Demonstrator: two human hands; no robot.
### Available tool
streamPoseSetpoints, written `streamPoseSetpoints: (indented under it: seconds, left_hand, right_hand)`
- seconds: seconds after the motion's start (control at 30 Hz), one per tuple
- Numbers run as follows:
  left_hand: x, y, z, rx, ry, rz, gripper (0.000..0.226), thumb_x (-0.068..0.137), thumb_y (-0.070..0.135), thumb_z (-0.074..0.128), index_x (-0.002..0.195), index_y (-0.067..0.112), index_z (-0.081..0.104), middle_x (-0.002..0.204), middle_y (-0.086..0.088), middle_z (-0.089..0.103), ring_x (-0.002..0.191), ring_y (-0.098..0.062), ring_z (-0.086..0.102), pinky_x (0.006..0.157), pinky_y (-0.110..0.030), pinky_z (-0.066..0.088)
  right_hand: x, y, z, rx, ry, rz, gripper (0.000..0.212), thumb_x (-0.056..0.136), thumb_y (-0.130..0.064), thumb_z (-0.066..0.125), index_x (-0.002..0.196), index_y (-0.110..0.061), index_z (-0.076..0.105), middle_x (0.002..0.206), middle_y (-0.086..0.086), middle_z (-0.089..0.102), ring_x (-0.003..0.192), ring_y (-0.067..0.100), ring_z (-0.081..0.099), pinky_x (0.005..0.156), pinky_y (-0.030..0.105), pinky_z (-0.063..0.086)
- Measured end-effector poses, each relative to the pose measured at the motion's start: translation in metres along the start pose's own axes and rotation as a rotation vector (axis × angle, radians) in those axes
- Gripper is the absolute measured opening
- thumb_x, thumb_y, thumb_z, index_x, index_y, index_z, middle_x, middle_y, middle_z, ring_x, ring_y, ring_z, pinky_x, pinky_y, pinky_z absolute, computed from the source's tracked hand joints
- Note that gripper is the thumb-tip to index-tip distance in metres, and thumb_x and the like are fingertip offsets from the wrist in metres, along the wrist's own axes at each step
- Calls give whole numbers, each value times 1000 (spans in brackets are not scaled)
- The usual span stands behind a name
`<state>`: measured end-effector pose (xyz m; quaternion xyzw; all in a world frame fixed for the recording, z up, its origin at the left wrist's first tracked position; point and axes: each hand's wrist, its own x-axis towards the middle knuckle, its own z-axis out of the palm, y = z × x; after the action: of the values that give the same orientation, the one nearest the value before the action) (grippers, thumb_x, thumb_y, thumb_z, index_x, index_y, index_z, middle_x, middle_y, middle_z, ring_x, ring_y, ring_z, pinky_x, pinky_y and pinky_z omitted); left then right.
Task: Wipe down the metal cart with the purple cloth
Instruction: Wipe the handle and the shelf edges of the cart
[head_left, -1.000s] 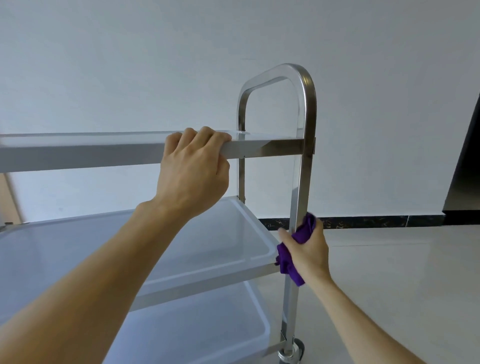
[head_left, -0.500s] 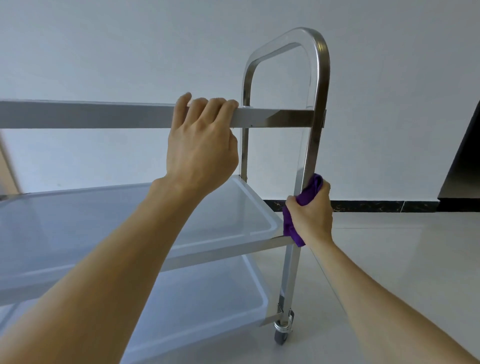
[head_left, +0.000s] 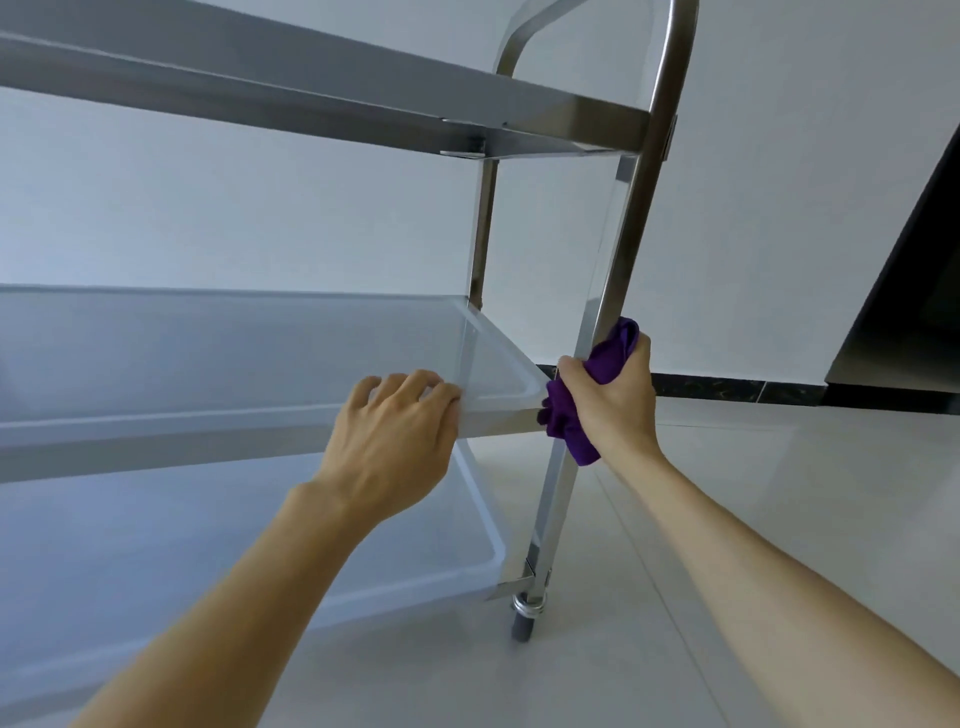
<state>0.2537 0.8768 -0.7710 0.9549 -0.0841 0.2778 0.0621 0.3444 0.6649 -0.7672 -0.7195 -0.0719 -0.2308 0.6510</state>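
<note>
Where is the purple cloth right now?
In the head view, right of centre, the purple cloth is gripped in the right hand against the cart's near upright post, level with the middle shelf's corner.

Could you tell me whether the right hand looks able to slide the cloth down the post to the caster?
Probably yes: the right hand grips the purple cloth around the post, whose lower stretch to the caster looks bare.

Bright, even daylight; soft shadows, wide-angle bending at edges, slight overall softness.
</note>
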Motion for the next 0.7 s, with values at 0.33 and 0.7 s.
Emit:
streamPoseSetpoints:
  seconds: [0.33,0.7]
  left_hand:
    - [-8,4,19,9,207,21,24,101,21,44,107,16,67,105,0,70,106,-27,62,100,-43,37]
    - [-9,-1,27,22,218,21,27,103,21,41,117,15,64,113,0,69,112,-26,60,102,-43,34]
  right_hand:
    - [-57,96,-7,-82,-128,18,61,74,-31,84,117,-44,42,118,-2,59,101,9,64,84,25,54]
    - [-89,175,-4,-306,-239,319,49,78,-37,80,114,-26,49,103,-5,65,94,12,66,73,21,51]
